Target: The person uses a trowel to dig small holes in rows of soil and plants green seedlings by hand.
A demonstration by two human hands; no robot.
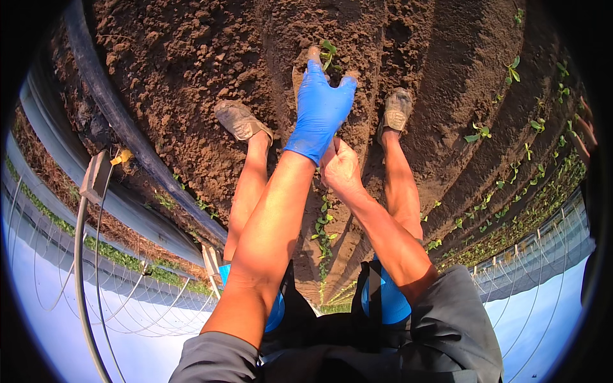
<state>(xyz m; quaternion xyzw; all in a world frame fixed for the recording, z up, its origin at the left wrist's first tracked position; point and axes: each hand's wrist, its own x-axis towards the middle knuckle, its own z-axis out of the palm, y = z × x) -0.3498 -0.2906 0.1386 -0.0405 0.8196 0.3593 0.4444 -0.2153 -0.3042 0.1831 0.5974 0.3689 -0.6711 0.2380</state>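
Observation:
My left hand [325, 103] wears a blue disposable glove, with bare, soil-covered tips of the thumb and index finger poking out. Those two fingers are spread; the others are curled underneath and hidden. Along the hand's left side shows the edge of a flat tan object [295, 88]; whether the hidden fingers hold it is unclear. My bare right hand [341, 165] is closed at the glove's cuff [309, 148], pinching it at the wrist. Just beyond my left index finger, a small green seedling [328, 51] grows from the brown soil [191, 62].
My dirty shoes [242, 119] stand either side of the planting line. Seedling rows [479, 133] run along the right, and another row [324, 225] lies between my legs. A dark pipe [110, 105] and metal hoop frame [81, 239] border the left. Part of another person's hand [585, 131] shows far right.

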